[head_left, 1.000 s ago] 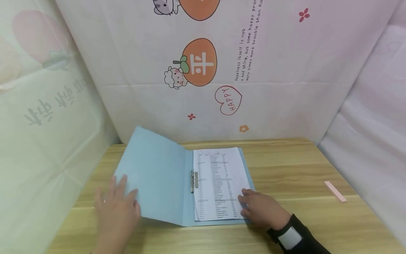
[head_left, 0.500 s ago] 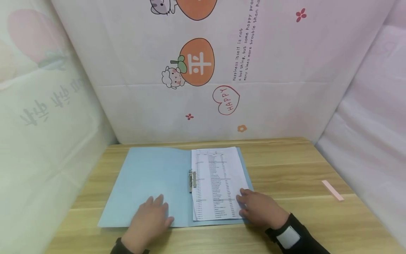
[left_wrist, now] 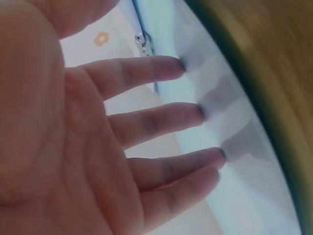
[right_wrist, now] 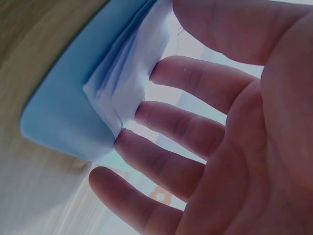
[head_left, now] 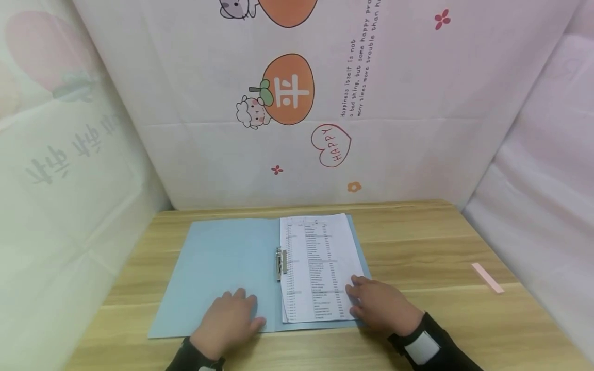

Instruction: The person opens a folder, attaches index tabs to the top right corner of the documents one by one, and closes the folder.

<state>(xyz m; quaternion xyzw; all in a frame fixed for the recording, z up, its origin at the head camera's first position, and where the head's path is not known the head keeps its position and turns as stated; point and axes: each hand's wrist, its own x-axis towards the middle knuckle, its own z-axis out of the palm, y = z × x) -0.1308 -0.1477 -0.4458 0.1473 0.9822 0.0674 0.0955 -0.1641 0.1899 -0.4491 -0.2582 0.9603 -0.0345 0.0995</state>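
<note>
A light blue folder (head_left: 218,268) lies open and flat on the wooden table. On its right side sits a stack of printed sheets (head_left: 320,273), beside a metal clip (head_left: 279,264) near the spine. My left hand (head_left: 227,322) touches the lower part of the left cover with spread fingertips; in the left wrist view its fingers (left_wrist: 156,120) are nearly straight against the blue surface. My right hand (head_left: 382,304) rests on the lower right corner of the sheets. The right wrist view shows its fingertips (right_wrist: 146,112) on the paper (right_wrist: 132,83), with the blue cover (right_wrist: 63,107) beneath. Neither hand grips anything.
A small pale pink strip (head_left: 487,278) lies on the table to the right. Printed white cloth (head_left: 223,154) hangs behind the table, and more white cloth rises at the left and right sides.
The raised left cover has come down flat on the table. My left hand has moved right and toward me, onto the cover's lower part. The right hand has stayed put.
</note>
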